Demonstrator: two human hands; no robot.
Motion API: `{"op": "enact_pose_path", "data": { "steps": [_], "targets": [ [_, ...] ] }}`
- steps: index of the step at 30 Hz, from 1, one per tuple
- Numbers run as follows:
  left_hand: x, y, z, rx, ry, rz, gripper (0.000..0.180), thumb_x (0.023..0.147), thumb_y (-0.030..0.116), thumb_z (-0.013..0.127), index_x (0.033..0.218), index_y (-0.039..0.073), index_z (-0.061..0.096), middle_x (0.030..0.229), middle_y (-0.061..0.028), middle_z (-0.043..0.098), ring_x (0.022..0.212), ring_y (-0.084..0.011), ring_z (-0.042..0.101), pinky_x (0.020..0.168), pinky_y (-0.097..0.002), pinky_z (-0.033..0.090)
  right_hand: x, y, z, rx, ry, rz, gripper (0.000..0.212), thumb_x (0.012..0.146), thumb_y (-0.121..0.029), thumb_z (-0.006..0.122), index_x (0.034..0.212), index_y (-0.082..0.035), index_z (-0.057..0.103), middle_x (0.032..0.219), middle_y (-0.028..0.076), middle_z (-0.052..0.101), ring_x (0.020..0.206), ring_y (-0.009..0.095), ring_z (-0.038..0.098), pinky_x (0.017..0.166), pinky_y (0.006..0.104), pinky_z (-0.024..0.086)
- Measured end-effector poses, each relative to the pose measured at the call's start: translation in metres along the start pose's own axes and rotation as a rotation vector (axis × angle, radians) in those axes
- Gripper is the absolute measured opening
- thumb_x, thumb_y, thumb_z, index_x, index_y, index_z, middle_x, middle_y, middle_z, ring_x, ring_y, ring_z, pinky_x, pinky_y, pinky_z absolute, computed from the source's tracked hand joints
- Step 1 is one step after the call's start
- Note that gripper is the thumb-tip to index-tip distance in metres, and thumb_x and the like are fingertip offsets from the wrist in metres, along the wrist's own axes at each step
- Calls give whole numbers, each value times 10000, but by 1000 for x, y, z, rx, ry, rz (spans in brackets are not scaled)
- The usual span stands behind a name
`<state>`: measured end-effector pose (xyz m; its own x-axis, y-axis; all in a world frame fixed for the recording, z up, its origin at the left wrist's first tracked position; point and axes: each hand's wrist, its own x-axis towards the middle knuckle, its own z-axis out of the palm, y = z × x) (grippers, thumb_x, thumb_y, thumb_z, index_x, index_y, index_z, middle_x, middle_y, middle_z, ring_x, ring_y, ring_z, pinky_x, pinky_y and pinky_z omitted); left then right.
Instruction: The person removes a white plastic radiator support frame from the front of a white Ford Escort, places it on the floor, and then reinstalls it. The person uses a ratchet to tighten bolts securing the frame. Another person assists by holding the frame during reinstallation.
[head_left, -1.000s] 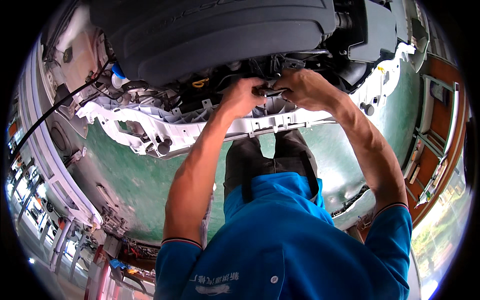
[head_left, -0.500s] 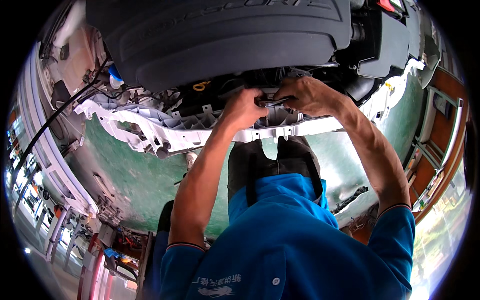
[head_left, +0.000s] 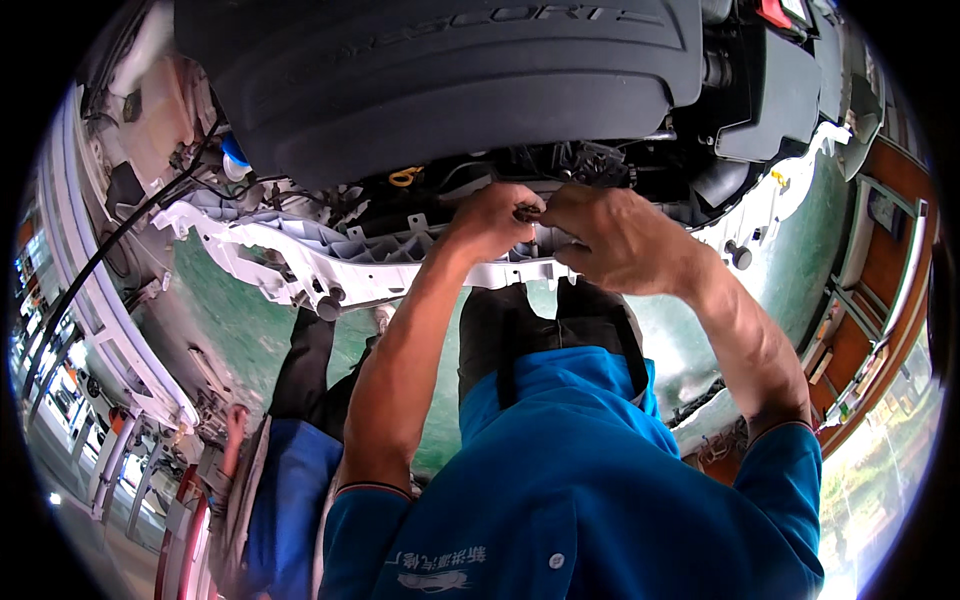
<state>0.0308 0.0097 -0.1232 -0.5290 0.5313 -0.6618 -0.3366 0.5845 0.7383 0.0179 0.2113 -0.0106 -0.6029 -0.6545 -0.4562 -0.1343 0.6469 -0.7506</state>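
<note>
My left hand (head_left: 492,222) is closed around the head of a ratchet wrench (head_left: 527,213), a small dark metal end that shows between my hands. A thin metal rod (head_left: 534,241) points down from it to the white plastic front crossmember (head_left: 400,268) of a car. Curled fingers of my right hand (head_left: 622,240) close over the handle side of the wrench, which is hidden beneath them. Both hands are just above the crossmember, near its middle.
Beyond my hands lies a large black engine cover (head_left: 440,90). A yellow dipstick loop (head_left: 405,177) and a blue cap (head_left: 234,150) show beside it. Another person in blue clothing (head_left: 293,490) stands at the lower left. A white-framed rack (head_left: 885,270) stands at the right.
My right hand has swung nearer to my body, turning the wrench handle with it. My left hand stays at the wrench head. The other person has stepped into view at the lower left.
</note>
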Motion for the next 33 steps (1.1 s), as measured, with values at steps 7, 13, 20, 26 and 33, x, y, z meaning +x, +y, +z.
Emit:
{"op": "enact_pose_path", "data": {
  "steps": [7, 13, 20, 26, 33],
  "targets": [
    [-12, 6, 3, -186, 35, 126, 295, 785, 121, 674, 1056, 8, 702, 954, -80, 728, 892, -119, 642, 783, -290, 502, -3, -37, 43, -22, 341, 18, 310, 828, -157, 682, 1084, -4, 598, 1065, 200, 652, 792, 387, 686, 662, 463, 569],
    [-12, 5, 10, 66, 97, -49, 323, 803, 99, 708, 1120, 39, 693, 985, -93, 730, 910, -155, 670, 808, -306, 517, -20, 13, 44, 269, 483, -58, 285, 836, -105, 691, 1086, 18, 634, 993, 183, 664, 771, 317, 690, 696, 382, 554],
    [-3, -14, 16, -126, 47, 108, 374, 811, 163, 708, 1172, 67, 700, 1039, -140, 737, 962, -235, 701, 864, -342, 534, -18, -17, 78, 680, 702, 230, 295, 852, -95, 716, 1119, 3, 636, 977, 111, 681, 849, 204, 676, 747, 324, 547],
    [-4, -43, 13, -181, 27, 277, 423, 783, 180, 676, 1183, 42, 683, 1021, -132, 730, 957, -234, 681, 854, -343, 525, 6, -36, 84, 196, 657, -18, 324, 806, -80, 729, 1109, -24, 629, 973, 152, 645, 825, 318, 663, 736, 385, 550],
    [-6, -14, 21, -11, 94, 117, 348, 824, 145, 687, 1168, 101, 704, 1046, -112, 739, 984, -246, 698, 881, -335, 525, -10, -21, 82, 920, 841, 434, 249, 844, 19, 634, 1092, 30, 615, 963, 131, 674, 845, 190, 667, 774, 341, 539]
  ]
}}
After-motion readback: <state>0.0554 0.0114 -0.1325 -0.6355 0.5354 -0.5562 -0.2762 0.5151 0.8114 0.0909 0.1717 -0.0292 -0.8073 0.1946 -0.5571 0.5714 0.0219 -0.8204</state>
